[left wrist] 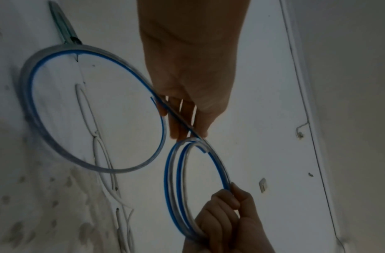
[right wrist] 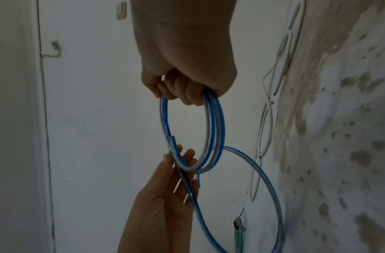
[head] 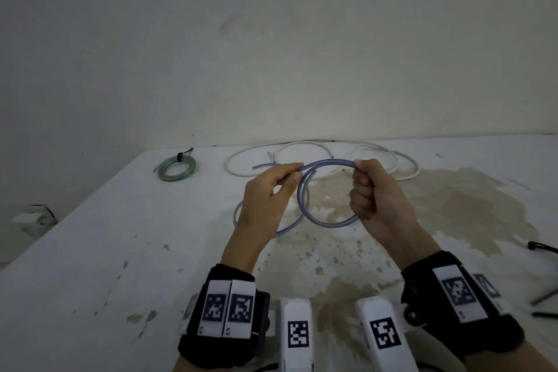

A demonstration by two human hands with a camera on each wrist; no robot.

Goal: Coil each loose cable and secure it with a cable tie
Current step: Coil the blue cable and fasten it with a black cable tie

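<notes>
A clear cable with a blue stripe is partly wound into a small coil held above the white table. My right hand grips that coil in a fist at its right side. My left hand pinches the cable between thumb and fingers at the coil's top left, with the free end sticking out to the left. In the left wrist view the cable runs across my left hand's fingers. A larger loose loop hangs below the left hand toward the table.
A green coil bound with a black tie lies at the far left of the table. A loose white cable sprawls along the back by the wall. Black cable ties lie at the right edge. A brown stain covers the table's middle and right.
</notes>
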